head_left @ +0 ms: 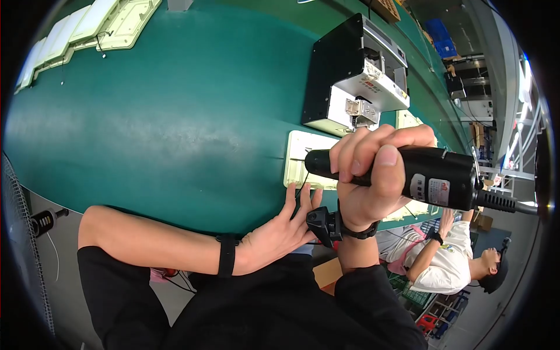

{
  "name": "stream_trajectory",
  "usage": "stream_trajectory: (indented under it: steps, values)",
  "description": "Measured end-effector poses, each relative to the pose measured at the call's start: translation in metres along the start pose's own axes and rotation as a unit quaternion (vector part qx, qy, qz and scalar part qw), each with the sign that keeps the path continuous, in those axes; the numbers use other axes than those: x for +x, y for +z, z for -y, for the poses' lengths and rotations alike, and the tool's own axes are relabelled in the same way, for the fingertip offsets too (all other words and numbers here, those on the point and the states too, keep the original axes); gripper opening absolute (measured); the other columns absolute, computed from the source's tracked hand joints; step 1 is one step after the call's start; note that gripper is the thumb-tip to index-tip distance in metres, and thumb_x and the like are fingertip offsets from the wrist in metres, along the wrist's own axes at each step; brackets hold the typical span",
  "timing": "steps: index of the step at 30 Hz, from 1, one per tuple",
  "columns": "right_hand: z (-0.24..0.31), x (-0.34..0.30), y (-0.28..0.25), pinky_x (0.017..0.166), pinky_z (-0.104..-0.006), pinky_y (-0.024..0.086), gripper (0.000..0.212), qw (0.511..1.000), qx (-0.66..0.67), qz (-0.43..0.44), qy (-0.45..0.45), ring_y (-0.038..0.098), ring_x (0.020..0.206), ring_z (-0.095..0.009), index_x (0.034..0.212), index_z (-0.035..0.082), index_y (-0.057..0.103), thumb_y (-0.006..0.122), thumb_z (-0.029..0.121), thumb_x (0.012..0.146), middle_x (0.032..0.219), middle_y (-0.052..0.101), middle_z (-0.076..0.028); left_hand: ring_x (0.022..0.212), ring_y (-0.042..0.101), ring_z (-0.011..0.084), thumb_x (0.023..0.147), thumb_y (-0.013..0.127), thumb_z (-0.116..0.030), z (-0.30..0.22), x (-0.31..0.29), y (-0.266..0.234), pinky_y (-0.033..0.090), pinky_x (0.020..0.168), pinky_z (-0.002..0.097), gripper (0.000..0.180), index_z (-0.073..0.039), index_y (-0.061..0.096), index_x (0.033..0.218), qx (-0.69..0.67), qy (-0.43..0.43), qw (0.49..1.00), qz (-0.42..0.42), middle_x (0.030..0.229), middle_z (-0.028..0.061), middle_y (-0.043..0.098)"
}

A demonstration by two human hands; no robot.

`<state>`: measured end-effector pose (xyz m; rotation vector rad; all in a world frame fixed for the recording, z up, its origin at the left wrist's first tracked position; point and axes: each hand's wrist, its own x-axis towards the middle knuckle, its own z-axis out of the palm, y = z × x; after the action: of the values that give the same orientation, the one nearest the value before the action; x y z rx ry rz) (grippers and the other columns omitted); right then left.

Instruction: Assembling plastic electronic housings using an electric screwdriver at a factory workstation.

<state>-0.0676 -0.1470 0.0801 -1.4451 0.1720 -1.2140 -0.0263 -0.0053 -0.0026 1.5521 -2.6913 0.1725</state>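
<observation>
My right hand (376,181) is closed around a black electric screwdriver (440,175), which lies across the view with its cable end to the right. Its narrow front end is over a pale cream plastic panel (296,146) on the green table; the bit's tip cannot be made out. My left hand (280,233) has its fingers spread, with the fingertips at the panel's near edge. A thin dark wire (304,179) runs near those fingertips. Much of the panel is hidden behind the right hand and the tool.
Just beyond the panel stands a black and silver boxy machine (344,70). Similar panels (131,26) lie overlapped at the far left of the green table (175,128). At the right, another person (449,256) in a white shirt works at the table. More pale panels (408,119) lie on that side.
</observation>
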Motion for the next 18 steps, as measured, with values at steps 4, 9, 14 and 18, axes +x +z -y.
stream_trajectory:
  steps: [4, 9, 14, 18]
  values:
    - [0.001, 0.002, -0.004, 0.046, -0.0311, 0.046, 0.022, 1.0, -0.011, 0.028, 0.003, 0.048, 0.049, -0.013, 0.107, 0.001, 0.04, 0.061, 0.003, 0.099, 0.067, 0.053, -0.007, 0.137, 0.048, 0.0489, 0.104, 0.045, -0.034, 0.003, 0.002, 0.002, 0.039, 0.111, 0.0631, 0.039, -0.006, 0.057, 0.129, 0.02, -0.01, 0.999, -0.031, 0.153, 0.0314, 0.046]
    - [0.038, 0.021, -0.024, 0.045, -0.0305, 0.044, 0.021, 0.998, 0.012, 0.003, -0.059, 0.048, 0.048, -0.014, 0.106, 0.001, 0.041, 0.06, 0.006, 0.098, 0.067, 0.054, -0.007, 0.137, 0.049, 0.0436, 0.099, 0.056, -0.034, 0.018, 0.007, -0.024, 0.042, 0.11, 0.0563, 0.042, -0.005, 0.058, 0.13, -0.03, -0.025, 0.999, -0.028, 0.146, 0.0288, 0.051]
    - [0.048, 0.077, -0.039, 0.046, -0.0316, 0.043, 0.017, 0.981, -0.103, -0.115, -0.119, 0.046, 0.047, -0.016, 0.108, 0.002, 0.049, 0.06, 0.007, 0.097, 0.063, 0.048, -0.005, 0.138, 0.049, 0.0368, 0.085, 0.074, -0.041, 0.091, 0.038, -0.021, 0.039, 0.115, 0.0495, 0.063, -0.01, 0.059, 0.138, -0.268, 0.022, 0.962, -0.05, 0.143, 0.0228, 0.054]
    - [0.04, 0.069, -0.04, 0.048, -0.0331, 0.041, 0.009, 0.977, -0.166, -0.106, -0.076, 0.044, 0.048, -0.015, 0.101, 0.005, 0.051, 0.057, 0.011, 0.097, 0.066, 0.046, -0.005, 0.139, 0.046, 0.0353, 0.082, 0.078, -0.039, 0.113, 0.041, 0.016, 0.038, 0.116, 0.0479, 0.066, -0.011, 0.059, 0.139, -0.26, 0.034, 0.953, -0.149, 0.146, 0.0195, 0.05]
